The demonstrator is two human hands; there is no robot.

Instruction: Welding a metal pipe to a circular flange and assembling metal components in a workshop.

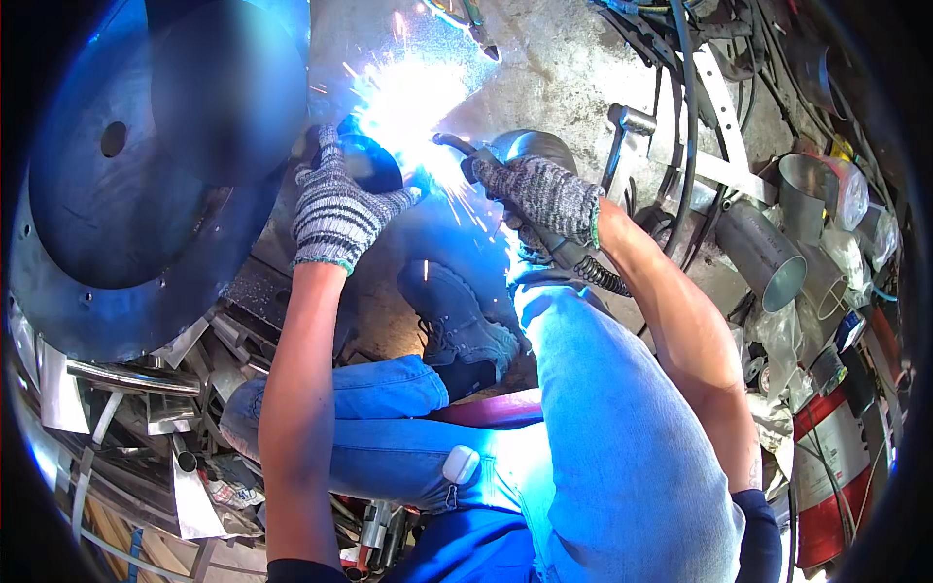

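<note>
Torch [453, 142] lies in the right hand [540, 194], that grip closed round it; its tip points left toward white glare [413, 102], with sparks [462, 199] below; the gloved left hand [340, 214] is spread against a dark rounded metal piece [377, 165] just beside the glare; whether that grip is clenched, I cannot tell.

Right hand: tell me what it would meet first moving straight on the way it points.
Probably the welding arc, ahead of the welding torch the right hand grips; glare hides what lies there, so depth is unclear.
</note>
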